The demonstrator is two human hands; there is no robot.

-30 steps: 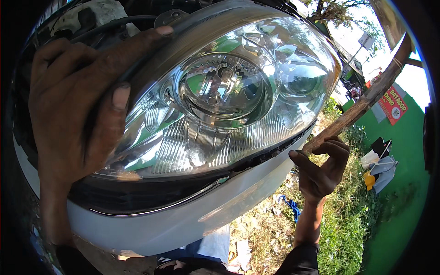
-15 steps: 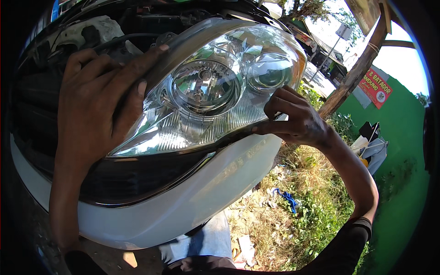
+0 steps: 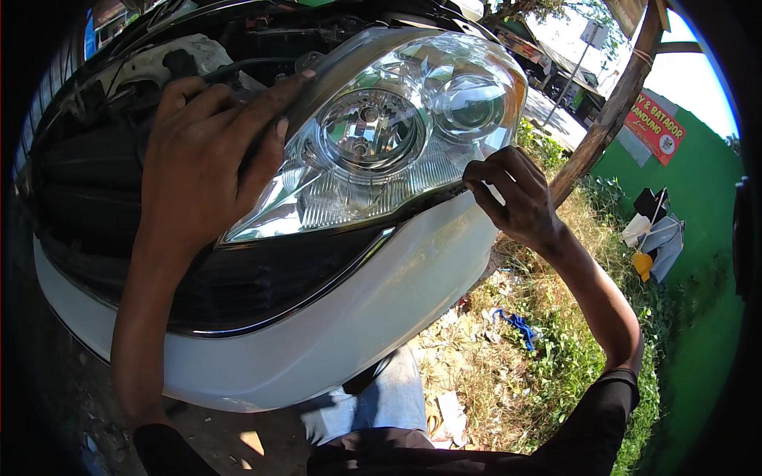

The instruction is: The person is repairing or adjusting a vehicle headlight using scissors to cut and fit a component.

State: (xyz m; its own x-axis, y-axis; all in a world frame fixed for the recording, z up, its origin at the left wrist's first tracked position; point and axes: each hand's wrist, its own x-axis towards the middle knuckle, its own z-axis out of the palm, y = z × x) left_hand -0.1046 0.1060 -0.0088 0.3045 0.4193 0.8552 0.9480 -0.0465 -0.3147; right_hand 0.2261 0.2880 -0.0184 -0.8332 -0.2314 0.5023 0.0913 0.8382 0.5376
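A large clear car headlight [image 3: 369, 127], with a round reflector and a smaller round lens, sits at the front corner of a white car. My left hand [image 3: 198, 163] lies against its inner edge, index finger and thumb stretched out and the other fingers bent. At the lower outer corner of the headlight, my right hand [image 3: 520, 198] is closed, thumb and fingertips meeting at the end of the dark strip [image 3: 421, 205] between lamp and bumper. Whatever lies between those fingertips is too small to make out. The white bumper [image 3: 349, 305] curves below.
The engine bay [image 3: 262, 40] lies exposed behind the headlight. Below the bumper's black grille [image 3: 262, 285] are my jeans [image 3: 389, 397]. Grass and litter, with a blue cloth [image 3: 516, 327], lie at right. A wooden post [image 3: 607, 123] stands before a green wall [image 3: 706, 206].
My right hand has slid outward along the headlight's lower edge, and its thumb has closed in toward the fingers. My left hand keeps its place on the lamp. The whole view has shifted slightly.
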